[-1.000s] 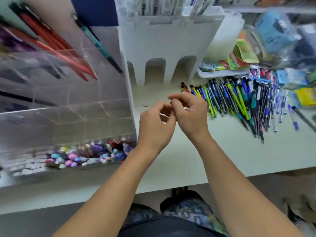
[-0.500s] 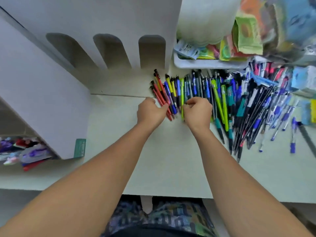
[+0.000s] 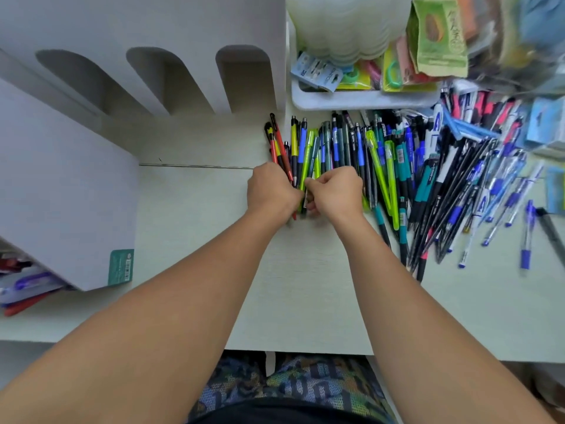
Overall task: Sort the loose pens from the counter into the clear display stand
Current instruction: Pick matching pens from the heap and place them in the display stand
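Note:
A wide pile of loose pens (image 3: pixel 397 166) in red, yellow, blue, green and black lies on the pale counter (image 3: pixel 305 286). My left hand (image 3: pixel 270 189) is curled over the red and black pens (image 3: pixel 279 142) at the pile's left end. My right hand (image 3: pixel 336 191), just beside it, pinches a dark pen and green pens (image 3: pixel 308 148) between thumb and fingers. The fingertips of both hands are hidden. Only a corner of the display stand (image 3: pixel 27 286) with pens in it shows at the far left.
A white panel (image 3: pixel 61 194) with a green label stands at the left. A white organiser with three arched openings (image 3: pixel 153 81) is behind. A white tray (image 3: pixel 360 99) of packaged stationery sits at the back right. More blue-capped pens (image 3: pixel 504 209) spread to the right.
The view swung from the clear stand down to the pile. Both hands went forward from mid-air to the pile's left end and closed on pens there.

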`<state>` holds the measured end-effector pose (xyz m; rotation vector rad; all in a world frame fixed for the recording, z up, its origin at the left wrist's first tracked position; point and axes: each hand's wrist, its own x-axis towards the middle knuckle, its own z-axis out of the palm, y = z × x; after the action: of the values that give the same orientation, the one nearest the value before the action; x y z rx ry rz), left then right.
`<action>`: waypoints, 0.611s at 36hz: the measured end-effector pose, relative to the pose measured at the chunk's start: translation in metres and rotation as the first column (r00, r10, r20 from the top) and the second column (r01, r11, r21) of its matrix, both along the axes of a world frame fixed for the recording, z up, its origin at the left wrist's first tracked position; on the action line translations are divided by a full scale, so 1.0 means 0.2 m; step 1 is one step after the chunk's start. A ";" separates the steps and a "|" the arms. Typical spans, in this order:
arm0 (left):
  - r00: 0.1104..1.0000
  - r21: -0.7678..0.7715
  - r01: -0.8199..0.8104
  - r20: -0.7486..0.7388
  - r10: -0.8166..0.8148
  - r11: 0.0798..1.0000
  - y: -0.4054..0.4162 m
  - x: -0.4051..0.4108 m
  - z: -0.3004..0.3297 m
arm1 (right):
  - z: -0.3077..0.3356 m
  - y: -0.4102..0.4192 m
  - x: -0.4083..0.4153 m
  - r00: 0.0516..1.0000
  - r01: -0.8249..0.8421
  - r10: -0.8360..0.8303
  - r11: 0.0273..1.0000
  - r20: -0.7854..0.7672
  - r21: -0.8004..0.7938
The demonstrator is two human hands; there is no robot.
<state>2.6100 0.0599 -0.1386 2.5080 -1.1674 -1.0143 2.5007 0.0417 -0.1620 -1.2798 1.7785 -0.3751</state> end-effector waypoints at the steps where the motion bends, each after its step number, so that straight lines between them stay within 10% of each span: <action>1: 1.000 0.010 0.019 0.002 -0.019 1.000 0.00 0.00 0.00 | 0.01 0.00 0.00 1.000 -0.004 0.004 1.000 0.002 0.003; 8: 0.996 0.100 0.092 -0.003 -0.092 0.991 0.04 0.05 0.02 | 0.06 0.02 -0.01 0.998 -0.049 0.050 0.999 -0.024 0.019; 22: 0.648 0.269 -0.127 -0.706 0.285 0.955 0.36 0.36 0.23 | 0.26 0.15 0.07 0.991 -0.122 0.121 0.992 -0.058 -0.012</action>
<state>2.6819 0.1329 -0.0921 1.8997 -0.5198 -1.8930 2.5141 0.0720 -0.1093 -1.4147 1.7372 -0.2865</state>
